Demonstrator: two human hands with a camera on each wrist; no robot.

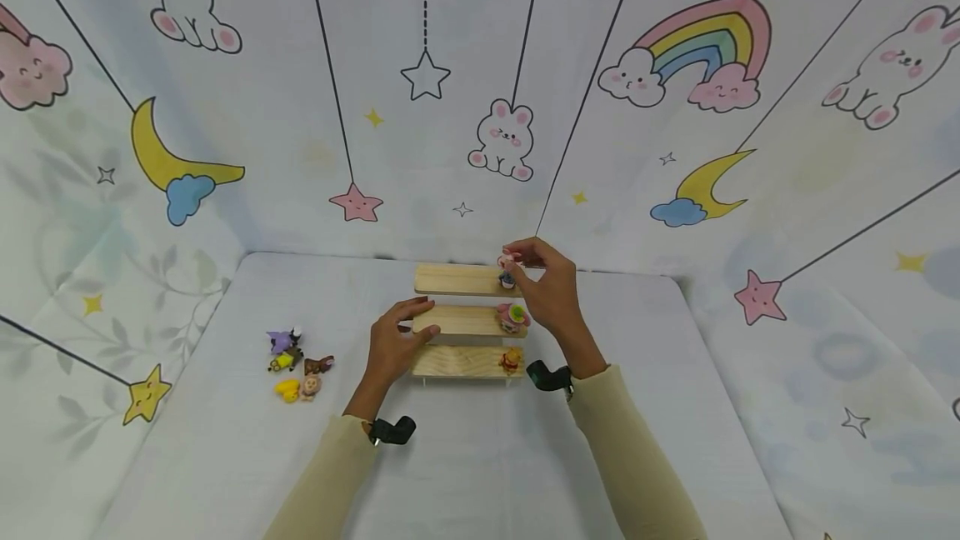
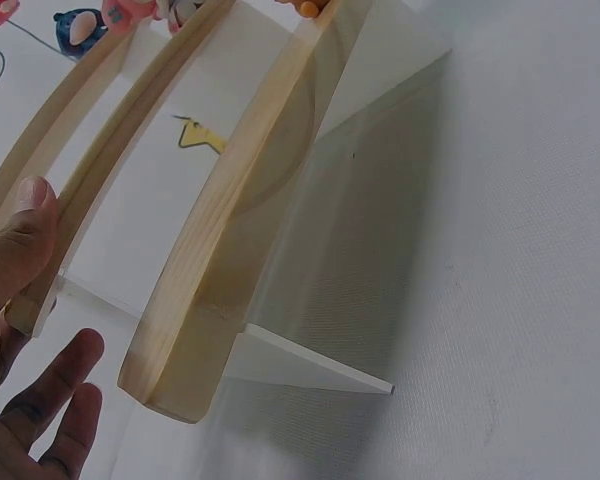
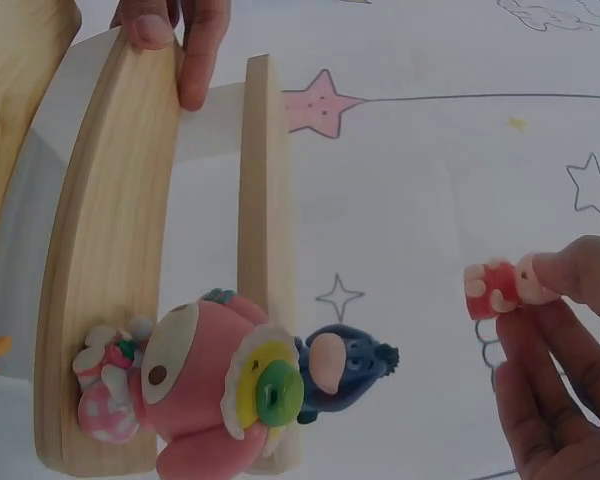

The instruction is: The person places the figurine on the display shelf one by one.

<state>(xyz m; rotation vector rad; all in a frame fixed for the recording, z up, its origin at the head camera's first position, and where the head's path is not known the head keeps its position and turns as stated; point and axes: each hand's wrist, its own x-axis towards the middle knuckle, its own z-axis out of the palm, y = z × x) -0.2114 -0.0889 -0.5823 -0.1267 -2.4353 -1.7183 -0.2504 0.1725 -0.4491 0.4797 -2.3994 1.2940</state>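
Observation:
A three-tier wooden display shelf [image 1: 459, 321] stands on the white-covered table. My left hand [image 1: 393, 342] grips the left end of its middle tier, thumb at the front edge and fingers at the back. Between thumb and fingers, my right hand [image 1: 553, 288] pinches a small red-and-white figurine [image 3: 497, 286] above the top tier's right end. Beneath it, a blue donkey figurine [image 3: 342, 368] sits on the top tier. On the middle tier's right end is a larger pink figurine [image 3: 200, 370] with a yellow-and-green piece on its head. A small orange-yellow figurine [image 1: 512, 361] occupies the bottom tier's right end.
Left of the shelf, several small figurines lie grouped on the table: a purple one [image 1: 282, 342], a yellow one [image 1: 287, 391], a brown one [image 1: 318, 364] and others. A printed backdrop cloth [image 1: 450, 148] rises behind the table's back edge.

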